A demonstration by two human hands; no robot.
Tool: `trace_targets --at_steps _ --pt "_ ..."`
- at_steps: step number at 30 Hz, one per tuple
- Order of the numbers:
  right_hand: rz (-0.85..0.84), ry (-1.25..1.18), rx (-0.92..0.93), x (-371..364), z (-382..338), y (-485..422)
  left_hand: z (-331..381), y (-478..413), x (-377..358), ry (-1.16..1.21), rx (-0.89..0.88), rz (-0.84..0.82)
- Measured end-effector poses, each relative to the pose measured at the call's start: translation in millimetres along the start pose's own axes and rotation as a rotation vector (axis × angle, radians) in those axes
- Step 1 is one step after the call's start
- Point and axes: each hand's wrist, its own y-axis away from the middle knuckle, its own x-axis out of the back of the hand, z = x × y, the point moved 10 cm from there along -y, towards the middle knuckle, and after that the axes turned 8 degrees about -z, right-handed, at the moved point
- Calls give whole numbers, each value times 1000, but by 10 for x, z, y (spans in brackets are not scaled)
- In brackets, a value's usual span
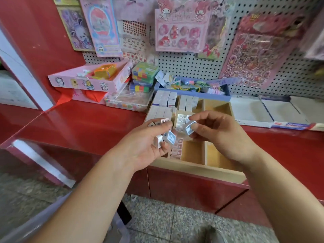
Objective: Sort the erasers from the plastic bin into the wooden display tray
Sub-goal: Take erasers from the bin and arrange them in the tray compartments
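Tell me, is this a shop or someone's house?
Probably a stationery shop: sticker sheets hang on a pegboard, and erasers sit in rows in a wooden display tray on a red counter.

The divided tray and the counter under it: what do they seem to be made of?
The divided tray looks like bare light wood or plywood: pale tan, matte, thick flat walls. The counter seems glossy red laminate or painted board: it mirrors light; its core is hidden.

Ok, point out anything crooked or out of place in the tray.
Nothing stands out in the wooden tray: its erasers stand in tidy rows. Only the loose ones are askew, several in the left hand, one pinched by the right hand.
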Motion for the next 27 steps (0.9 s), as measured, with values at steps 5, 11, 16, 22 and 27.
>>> trace_targets --at_steps 5,11,16,22,27 --pt "224 145 -65 453 202 -94 93 -116 114 -5 -24 41" --pt "170 286 -177 530 376 -200 51 -213 179 -53 -15 52" --pt "225 445 -181 714 368 -256 30 -297 148 -42 2 51" --pt "409 590 -227 1173 437 -178 6 -356 -45 -45 7 -11" --pt "344 761 -282 1172 483 -267 -35 -415 -189 -41 12 -38"
